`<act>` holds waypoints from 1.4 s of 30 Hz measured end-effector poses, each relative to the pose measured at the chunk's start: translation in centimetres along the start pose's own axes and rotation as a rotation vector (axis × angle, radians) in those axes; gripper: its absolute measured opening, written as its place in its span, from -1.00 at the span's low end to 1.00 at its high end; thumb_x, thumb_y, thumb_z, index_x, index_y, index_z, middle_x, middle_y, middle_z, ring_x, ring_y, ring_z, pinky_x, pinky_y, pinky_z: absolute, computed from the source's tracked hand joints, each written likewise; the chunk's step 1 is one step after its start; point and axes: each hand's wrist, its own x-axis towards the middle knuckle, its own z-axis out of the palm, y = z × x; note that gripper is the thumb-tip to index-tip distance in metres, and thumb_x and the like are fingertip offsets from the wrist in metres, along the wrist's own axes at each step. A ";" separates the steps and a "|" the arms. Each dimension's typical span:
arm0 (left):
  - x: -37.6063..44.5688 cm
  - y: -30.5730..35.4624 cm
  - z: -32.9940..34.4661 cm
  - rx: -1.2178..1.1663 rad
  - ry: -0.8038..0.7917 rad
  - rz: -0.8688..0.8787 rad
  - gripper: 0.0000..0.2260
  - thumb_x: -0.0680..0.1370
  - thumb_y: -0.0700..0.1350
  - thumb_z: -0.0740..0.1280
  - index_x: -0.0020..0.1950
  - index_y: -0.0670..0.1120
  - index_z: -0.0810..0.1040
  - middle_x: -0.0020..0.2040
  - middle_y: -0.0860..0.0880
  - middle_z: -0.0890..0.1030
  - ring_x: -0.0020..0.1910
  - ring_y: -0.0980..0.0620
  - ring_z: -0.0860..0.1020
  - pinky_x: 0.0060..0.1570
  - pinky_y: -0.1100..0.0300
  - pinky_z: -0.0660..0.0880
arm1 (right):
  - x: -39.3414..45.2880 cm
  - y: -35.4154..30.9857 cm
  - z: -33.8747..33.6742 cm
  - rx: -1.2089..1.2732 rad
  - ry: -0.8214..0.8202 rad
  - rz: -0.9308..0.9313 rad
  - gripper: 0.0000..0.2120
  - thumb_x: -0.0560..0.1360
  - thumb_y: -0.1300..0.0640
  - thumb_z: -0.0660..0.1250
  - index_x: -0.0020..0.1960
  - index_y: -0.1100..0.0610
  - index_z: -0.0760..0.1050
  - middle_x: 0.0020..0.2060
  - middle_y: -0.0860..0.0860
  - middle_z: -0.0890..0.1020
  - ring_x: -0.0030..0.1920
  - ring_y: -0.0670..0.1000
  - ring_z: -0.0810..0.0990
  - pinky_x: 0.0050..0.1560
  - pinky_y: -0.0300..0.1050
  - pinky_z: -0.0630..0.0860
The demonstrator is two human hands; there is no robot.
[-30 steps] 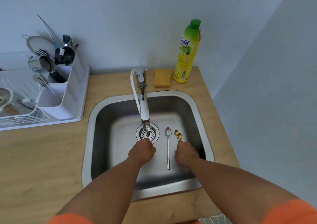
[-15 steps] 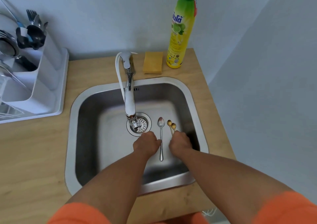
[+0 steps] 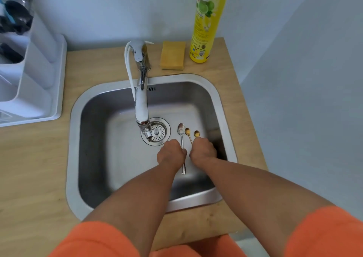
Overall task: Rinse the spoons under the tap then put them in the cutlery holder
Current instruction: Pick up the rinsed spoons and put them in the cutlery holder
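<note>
A silver spoon point(image 3: 181, 133) lies on the floor of the steel sink point(image 3: 224, 107), bowl pointing away from me. Two small gold spoons point(image 3: 188, 132) point(image 3: 196, 133) lie just to its right. My left hand point(image 3: 170, 155) is curled beside the silver spoon's handle, with the thumb on it. My right hand point(image 3: 203, 151) is closed over the handles of the gold spoons, hiding them. The chrome tap point(image 3: 141, 103) reaches over the drain point(image 3: 157, 132); I see no water running. The white cutlery holder point(image 3: 41, 40) stands at the far left with dark utensils in it.
A yellow sponge point(image 3: 172, 55) and a tall yellow-green dish soap bottle point(image 3: 208, 24) stand behind the sink on the wooden counter point(image 3: 29, 168). The white drying rack tray point(image 3: 59, 83) borders the sink on the left. Walls close off the back and right.
My left hand has moved right from the drain to the silver spoon's handle. The two gold spoon bowls have spread apart under my right hand. The view has shifted closer and to the right.
</note>
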 end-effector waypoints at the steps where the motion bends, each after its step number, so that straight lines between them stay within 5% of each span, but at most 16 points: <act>1: -0.1 0.1 0.0 -0.023 -0.010 -0.016 -0.80 0.55 0.04 0.38 -0.02 -0.10 0.58 0.05 -0.14 0.67 0.05 -0.21 0.66 -0.12 0.09 0.47 | 0.0 -0.1 0.1 0.001 -0.012 -0.001 -0.87 0.57 0.30 0.30 0.05 0.20 0.61 0.05 0.16 0.67 0.06 0.20 0.69 -0.03 0.04 0.68; 6: -0.9 -0.9 0.0 -0.072 -0.033 -0.044 -0.79 0.53 0.03 0.36 -0.15 -0.05 0.43 -0.13 -0.06 0.51 -0.15 -0.12 0.53 -0.17 0.10 0.42 | -0.7 -0.4 0.8 0.034 -0.057 0.008 -0.86 0.58 0.21 0.30 0.08 0.18 0.61 0.07 0.14 0.67 0.07 0.19 0.68 -0.13 -0.04 0.55; 10: -1.8 -3.0 -1.1 -0.106 0.009 -0.067 -0.80 0.51 0.01 0.34 -0.23 -0.06 0.43 -0.15 -0.09 0.57 -0.20 -0.11 0.53 -0.20 0.13 0.43 | -1.6 -1.4 1.5 0.072 -0.063 -0.010 -0.92 0.61 0.12 0.33 0.01 0.12 0.57 0.04 0.11 0.68 -0.06 0.12 0.64 -0.14 -0.07 0.55; 14: -2.3 -5.4 -3.4 -0.135 0.072 -0.111 -0.78 0.51 -0.01 0.34 -0.28 -0.05 0.41 -0.17 -0.08 0.57 -0.22 -0.09 0.54 -0.24 0.15 0.42 | -3.0 -4.0 2.1 0.088 -0.066 -0.063 -0.83 0.60 0.11 0.31 0.13 0.14 0.59 0.11 0.11 0.67 0.09 0.17 0.67 -0.11 -0.09 0.45; 18: -3.0 -7.7 -6.1 -0.158 0.141 -0.145 -0.82 0.53 0.00 0.34 -0.18 -0.09 0.51 -0.15 -0.11 0.64 -0.17 -0.13 0.63 -0.25 0.15 0.47 | -4.9 -7.5 2.7 0.074 -0.063 -0.156 -0.93 0.61 0.09 0.28 -0.02 0.08 0.49 0.06 0.07 0.67 0.02 0.13 0.65 -0.16 -0.07 0.42; 23: -4.2 -10.9 -9.9 -0.227 0.324 -0.135 -0.80 0.53 -0.04 0.31 -0.09 -0.18 0.56 -0.18 -0.16 0.64 -0.20 -0.17 0.64 -0.27 0.11 0.50 | -6.4 -12.2 2.8 0.055 0.002 -0.207 -0.92 0.57 0.09 0.27 -0.10 0.04 0.44 -0.04 0.05 0.69 -0.09 0.12 0.64 -0.18 -0.06 0.42; 26: -4.9 -12.6 -12.4 -0.319 0.448 -0.104 -0.81 0.54 -0.06 0.31 -0.18 -0.15 0.53 -0.29 -0.12 0.60 -0.28 -0.15 0.63 -0.24 0.06 0.59 | -7.1 -14.9 2.4 0.067 0.049 -0.243 -0.91 0.57 0.12 0.27 0.02 0.07 0.54 -0.08 0.05 0.68 -0.06 0.13 0.67 -0.17 -0.05 0.45; 31: -5.6 -14.4 -18.0 -0.448 0.619 -0.031 -0.84 0.54 -0.04 0.37 -0.22 -0.02 0.49 -0.32 0.01 0.59 -0.32 -0.01 0.56 -0.36 0.13 0.43 | -8.2 -19.3 0.9 0.113 0.148 -0.338 -0.80 0.62 0.10 0.20 0.18 0.12 0.52 0.08 0.08 0.69 0.08 0.18 0.69 -0.07 0.02 0.49; 35: -5.9 -15.0 -24.0 -0.485 0.738 0.014 -0.86 0.52 -0.03 0.39 -0.20 -0.02 0.50 -0.30 0.02 0.59 -0.26 -0.09 0.56 -0.26 0.11 0.39 | -8.8 -22.2 -1.3 0.154 0.213 -0.381 -0.76 0.64 0.09 0.15 0.21 0.12 0.52 0.15 0.11 0.68 0.15 0.22 0.67 0.06 0.05 0.54; 42: -6.4 -16.2 -33.8 -0.367 0.991 0.023 -0.89 0.56 -0.01 0.35 -0.10 -0.01 0.50 -0.26 0.03 0.55 -0.23 -0.09 0.53 -0.23 0.09 0.37 | -8.9 -26.5 -5.4 0.175 0.304 -0.470 -0.74 0.65 0.01 0.17 0.22 0.11 0.51 0.14 0.10 0.66 0.14 0.23 0.67 -0.06 0.04 0.45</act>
